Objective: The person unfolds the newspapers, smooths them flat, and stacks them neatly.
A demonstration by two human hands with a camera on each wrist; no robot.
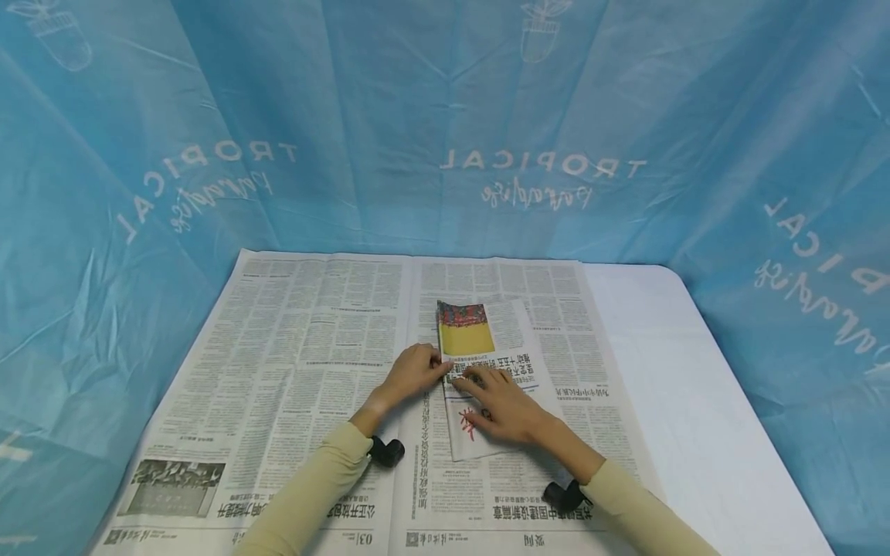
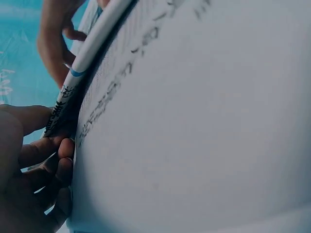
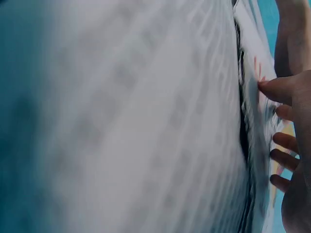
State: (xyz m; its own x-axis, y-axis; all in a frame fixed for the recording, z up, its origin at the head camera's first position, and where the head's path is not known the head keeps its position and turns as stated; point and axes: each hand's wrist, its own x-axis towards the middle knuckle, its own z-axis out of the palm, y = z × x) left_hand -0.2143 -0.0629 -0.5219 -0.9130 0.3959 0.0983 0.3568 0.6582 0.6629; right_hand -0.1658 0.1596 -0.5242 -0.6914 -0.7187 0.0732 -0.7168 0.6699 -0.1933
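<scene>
A folded newspaper (image 1: 497, 371) with a yellow and red picture lies at a slight slant on a spread newspaper. My left hand (image 1: 413, 373) is at its left folded edge. In the left wrist view, the thumb of the left hand (image 2: 29, 155) lies over the fold and the curled fingers lie below it, pinching the edge. My right hand (image 1: 507, 405) rests on top of the folded newspaper, fingers spread, close to the left fingertips. In the right wrist view, the right hand (image 3: 296, 141) touches the paper with its thumb beside red print.
The spread newspaper (image 1: 320, 324) covers most of the white table (image 1: 660, 347), whose right side shows bare. Blue printed curtains (image 1: 445, 116) enclose the back and both sides. A small black wrist camera (image 1: 387, 452) sits at the left cuff, another black camera (image 1: 562, 496) at the right.
</scene>
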